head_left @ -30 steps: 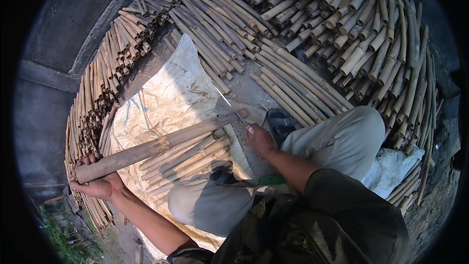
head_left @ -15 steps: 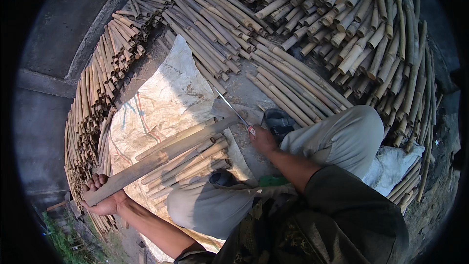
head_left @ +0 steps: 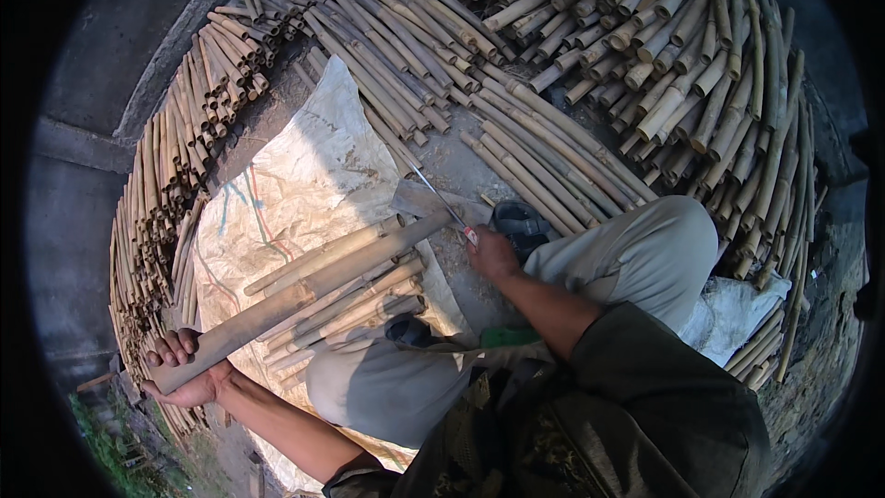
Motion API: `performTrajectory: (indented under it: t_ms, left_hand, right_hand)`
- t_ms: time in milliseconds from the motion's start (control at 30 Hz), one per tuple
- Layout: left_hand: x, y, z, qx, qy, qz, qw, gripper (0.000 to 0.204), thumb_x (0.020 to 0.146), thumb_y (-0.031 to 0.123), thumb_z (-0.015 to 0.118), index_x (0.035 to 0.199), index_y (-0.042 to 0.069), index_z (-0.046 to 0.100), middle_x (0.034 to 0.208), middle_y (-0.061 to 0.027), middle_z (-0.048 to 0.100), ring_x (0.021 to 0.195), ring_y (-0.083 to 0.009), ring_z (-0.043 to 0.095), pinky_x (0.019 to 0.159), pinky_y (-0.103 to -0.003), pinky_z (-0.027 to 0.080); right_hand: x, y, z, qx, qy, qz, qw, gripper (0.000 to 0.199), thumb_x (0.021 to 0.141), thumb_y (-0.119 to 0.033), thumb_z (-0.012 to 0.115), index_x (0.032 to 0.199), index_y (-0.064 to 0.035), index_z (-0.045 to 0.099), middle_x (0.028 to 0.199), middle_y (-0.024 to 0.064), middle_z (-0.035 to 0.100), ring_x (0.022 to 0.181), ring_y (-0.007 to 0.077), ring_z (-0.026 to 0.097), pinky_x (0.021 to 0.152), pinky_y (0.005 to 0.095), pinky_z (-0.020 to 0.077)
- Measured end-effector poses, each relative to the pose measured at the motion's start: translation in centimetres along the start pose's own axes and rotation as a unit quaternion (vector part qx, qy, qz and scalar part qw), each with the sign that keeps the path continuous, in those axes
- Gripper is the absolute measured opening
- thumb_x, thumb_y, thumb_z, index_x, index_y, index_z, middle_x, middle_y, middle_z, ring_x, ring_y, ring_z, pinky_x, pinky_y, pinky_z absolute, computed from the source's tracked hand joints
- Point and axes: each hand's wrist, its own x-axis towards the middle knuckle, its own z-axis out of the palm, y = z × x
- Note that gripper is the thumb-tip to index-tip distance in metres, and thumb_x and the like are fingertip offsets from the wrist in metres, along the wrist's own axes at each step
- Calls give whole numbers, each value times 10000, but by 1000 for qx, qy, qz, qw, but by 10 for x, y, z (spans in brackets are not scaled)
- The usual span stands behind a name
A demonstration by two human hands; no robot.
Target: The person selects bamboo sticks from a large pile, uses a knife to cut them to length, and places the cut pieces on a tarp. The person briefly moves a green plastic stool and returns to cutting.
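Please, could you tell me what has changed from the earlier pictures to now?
The left hand has brought its end of the thick bamboo pole toward the person, its fingers now curled over it. A thinner bamboo piece now shows beyond the pole. Nothing was let go. The right hand still grips the thin-bladed tool, in about the same place.

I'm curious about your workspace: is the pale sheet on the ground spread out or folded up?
Spread out: the pale sheet lies broad and wrinkled, with bamboo poles on it.
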Motion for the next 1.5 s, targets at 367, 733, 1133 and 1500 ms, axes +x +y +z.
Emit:
performTrajectory:
  t_ms: [367, 733, 1133, 1500]
  left_hand:
    - [1, -5, 22, 13, -29, 4, 999, 514, 1023, 518, 430, 889, 56, 612, 706, -61, 535, 556, -175, 498, 547, -340, 423]
    - [12, -11, 36, 3, -60, 13, 998, 498, 1035, 509, 404, 891, 66, 579, 692, -58, 512, 560, -164, 487, 524, -319, 420]
    - [26, -18, 45, 27, -80, 9, 996, 440, 1031, 462, 418, 891, 68, 555, 699, -45, 509, 549, -151, 486, 514, -316, 420]
    - [31, -25, 39, 56, -63, 4, 996, 459, 1023, 482, 406, 908, 64, 554, 696, -44, 480, 564, -155, 465, 541, -317, 422]
  right_hand:
    - [7, -9, -24, 42, 25, 24, 999, 242, 917, -212, 611, 1064, -24, 646, 959, 268, 697, 921, 476, 671, 814, 551, 538]
    - [4, 3, -16, 36, 50, 29, 998, 263, 932, -249, 640, 1039, -11, 612, 913, 297, 676, 884, 500, 652, 740, 570, 524]
    - [7, -2, -16, 3, 35, 56, 998, 284, 946, -279, 618, 1050, -15, 621, 908, 302, 677, 886, 494, 660, 756, 578, 519]
    - [7, -9, -20, -7, 11, 7, 1000, 290, 927, -283, 664, 1068, -34, 615, 882, 296, 676, 874, 507, 655, 749, 555, 534]
